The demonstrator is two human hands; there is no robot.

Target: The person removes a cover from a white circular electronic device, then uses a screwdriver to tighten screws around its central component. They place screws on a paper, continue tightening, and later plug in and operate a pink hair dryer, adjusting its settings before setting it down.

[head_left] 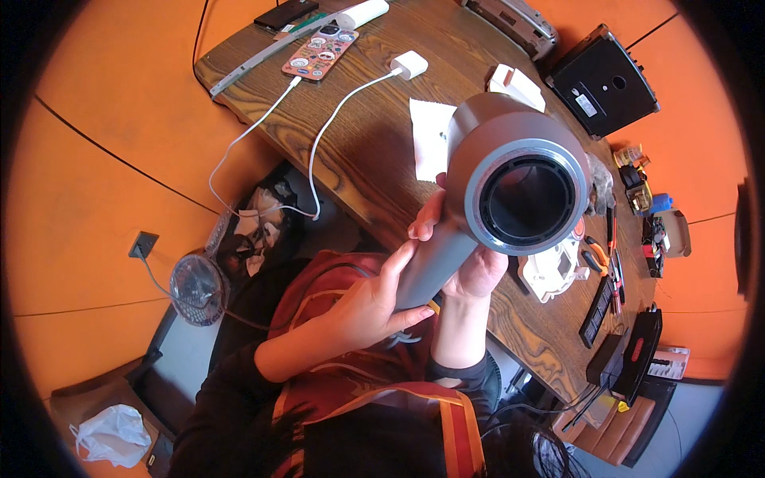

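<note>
A grey hair dryer (514, 151) is held up over my lap and the table edge, its round open end tilted up and showing a dark ring-shaped inside. My left hand (374, 295) wraps around the lower part of its handle, thumb along the near side. Behind the handle, just under the barrel, my right hand (476, 275) grips it too; its fingertips show on the left side, and the rest of those fingers is hidden. Beyond the barrel lies a white sheet of paper (428, 139). White plastic parts (550, 271) rest on the table to its right.
On the wooden table (366, 119) lie a phone in a stickered case (319, 56), a white charger (409, 65) with its cable, orange-handled pliers (596, 256) and a black strip (596, 311). A black box (603, 82) stands at the far right. A waste bin (259, 227) sits left of the table.
</note>
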